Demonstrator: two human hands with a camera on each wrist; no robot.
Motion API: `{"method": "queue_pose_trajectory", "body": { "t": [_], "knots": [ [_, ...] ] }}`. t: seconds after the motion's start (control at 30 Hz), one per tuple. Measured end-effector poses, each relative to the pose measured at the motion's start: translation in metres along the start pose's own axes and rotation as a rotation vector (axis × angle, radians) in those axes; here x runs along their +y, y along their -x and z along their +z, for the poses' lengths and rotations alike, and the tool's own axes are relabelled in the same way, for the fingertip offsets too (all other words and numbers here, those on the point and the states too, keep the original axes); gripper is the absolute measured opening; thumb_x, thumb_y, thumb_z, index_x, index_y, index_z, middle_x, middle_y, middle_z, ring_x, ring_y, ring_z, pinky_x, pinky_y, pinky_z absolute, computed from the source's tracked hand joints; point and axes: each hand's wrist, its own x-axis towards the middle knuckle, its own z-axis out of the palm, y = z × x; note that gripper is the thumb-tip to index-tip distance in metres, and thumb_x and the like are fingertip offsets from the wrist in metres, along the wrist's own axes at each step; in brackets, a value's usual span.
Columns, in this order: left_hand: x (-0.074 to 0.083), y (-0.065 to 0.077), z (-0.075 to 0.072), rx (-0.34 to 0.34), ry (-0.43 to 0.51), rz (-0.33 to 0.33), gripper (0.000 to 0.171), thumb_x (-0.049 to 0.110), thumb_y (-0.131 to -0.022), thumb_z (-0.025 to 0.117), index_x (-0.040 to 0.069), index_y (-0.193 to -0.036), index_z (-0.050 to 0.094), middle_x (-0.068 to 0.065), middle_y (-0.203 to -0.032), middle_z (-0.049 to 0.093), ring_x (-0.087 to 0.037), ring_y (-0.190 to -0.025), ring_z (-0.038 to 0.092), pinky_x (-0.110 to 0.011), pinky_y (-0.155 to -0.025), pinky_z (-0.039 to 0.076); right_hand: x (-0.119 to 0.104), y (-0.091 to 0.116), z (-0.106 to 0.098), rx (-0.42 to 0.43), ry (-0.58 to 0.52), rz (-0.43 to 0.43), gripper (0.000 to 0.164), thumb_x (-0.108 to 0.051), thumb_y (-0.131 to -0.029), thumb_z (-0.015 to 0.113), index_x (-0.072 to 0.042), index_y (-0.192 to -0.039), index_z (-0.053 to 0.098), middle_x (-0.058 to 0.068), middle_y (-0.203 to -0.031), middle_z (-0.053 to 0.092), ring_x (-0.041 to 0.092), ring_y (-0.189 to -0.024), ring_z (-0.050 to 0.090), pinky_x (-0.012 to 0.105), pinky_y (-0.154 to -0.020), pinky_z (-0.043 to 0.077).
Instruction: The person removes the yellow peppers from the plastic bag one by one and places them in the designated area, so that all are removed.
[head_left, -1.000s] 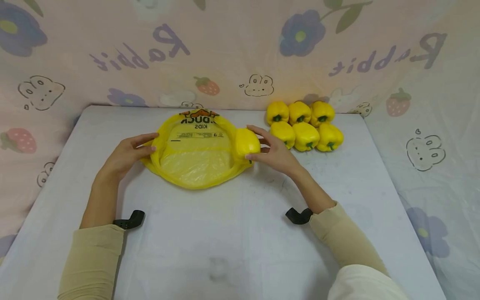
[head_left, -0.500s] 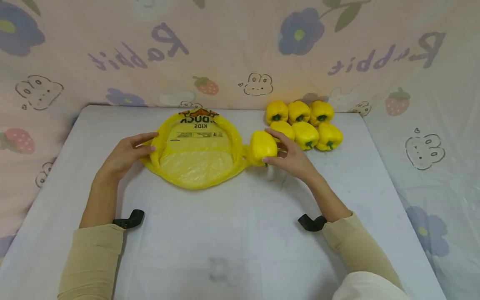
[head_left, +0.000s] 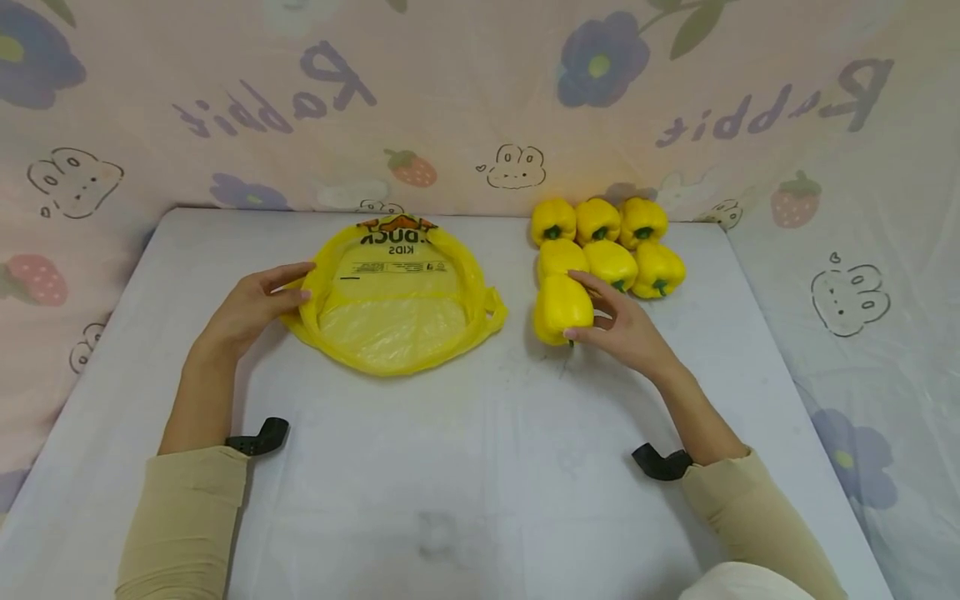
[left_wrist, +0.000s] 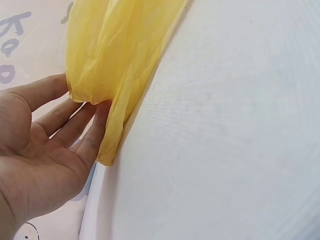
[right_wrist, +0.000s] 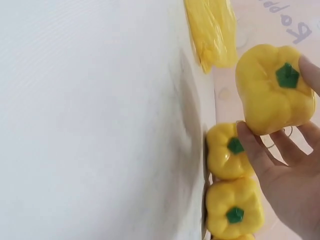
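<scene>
A yellow plastic bag (head_left: pixel 390 365) lies on the white table with its round mouth spread wide and dark print showing inside. My left hand (head_left: pixel 251 308) holds the bag's left rim with its fingertips; in the left wrist view, the yellow film (left_wrist: pixel 120 55) hangs against the fingers. To the right of the bag, my right hand (head_left: pixel 630 329) grips a yellow bell pepper (head_left: pixel 561 312) between thumb and fingers. In the right wrist view, this bell pepper (right_wrist: pixel 270 95) shows its green stem and is held off the table.
Several more yellow bell peppers (head_left: pixel 611 265) stand in two rows at the back right, just behind the held one. A printed curtain (head_left: pixel 465 100) rises behind the white table (head_left: pixel 375 483). A small loop handle (head_left: pixel 495 308) sticks out at the bag's right.
My right hand has carried the bell pepper rightward, away from the bag's right rim to in front of the rows. The bag's right loop has come into view. My left hand stays put.
</scene>
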Motion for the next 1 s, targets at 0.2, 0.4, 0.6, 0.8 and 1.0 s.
{"method": "queue_pose_trajectory", "body": {
  "t": [0.2, 0.4, 0.6, 0.8, 1.0],
  "knots": [
    [-0.001, 0.0, 0.0, 0.004, -0.004, -0.005, 0.062, 0.028, -0.097, 0.066, 0.014, -0.152, 0.041, -0.007, -0.162, 0.026, -0.025, -0.149, 0.018, -0.047, -0.119, 0.022, 0.008, 0.011, -0.009, 0.026, 0.02, 0.024, 0.076, -0.011, -0.088, 0.077, -0.022, -0.153, 0.039, 0.001, -0.156, 0.035, 0.032, -0.132, 0.044, 0.023, -0.097, 0.049],
    [-0.003, -0.001, 0.001, 0.0, 0.007, 0.014, 0.06, 0.026, -0.098, 0.065, 0.013, -0.152, 0.042, -0.006, -0.161, 0.029, -0.023, -0.147, 0.022, -0.045, -0.117, 0.026, 0.016, 0.021, -0.015, 0.056, 0.056, 0.054, 0.076, -0.014, -0.089, 0.077, -0.025, -0.153, 0.038, 0.002, -0.157, 0.035, 0.033, -0.131, 0.045, 0.017, -0.092, 0.048],
    [-0.001, -0.003, 0.0, 0.005, -0.008, 0.004, 0.061, 0.026, -0.098, 0.066, 0.013, -0.152, 0.041, -0.007, -0.161, 0.029, -0.026, -0.148, 0.019, -0.048, -0.118, 0.023, 0.023, 0.024, -0.02, 0.075, 0.074, 0.086, 0.079, -0.016, -0.088, 0.078, -0.024, -0.155, 0.036, 0.005, -0.158, 0.034, 0.033, -0.131, 0.046, 0.015, -0.09, 0.048],
    [-0.001, -0.003, -0.002, -0.002, -0.006, 0.001, 0.062, 0.027, -0.097, 0.066, 0.012, -0.152, 0.041, -0.007, -0.162, 0.028, -0.026, -0.149, 0.019, -0.048, -0.118, 0.023, 0.035, 0.024, -0.022, 0.07, 0.082, 0.11, 0.081, -0.017, -0.088, 0.077, -0.022, -0.156, 0.034, 0.006, -0.158, 0.032, 0.034, -0.133, 0.044, 0.016, -0.091, 0.047],
    [-0.002, -0.003, -0.002, -0.005, 0.01, 0.002, 0.063, 0.029, -0.097, 0.067, 0.013, -0.152, 0.041, -0.007, -0.162, 0.027, -0.024, -0.148, 0.02, -0.047, -0.118, 0.024, 0.04, 0.021, -0.023, 0.074, 0.081, 0.119, 0.079, -0.018, -0.089, 0.077, -0.023, -0.155, 0.035, 0.002, -0.16, 0.03, 0.033, -0.132, 0.045, 0.015, -0.09, 0.047]
  ]
}}
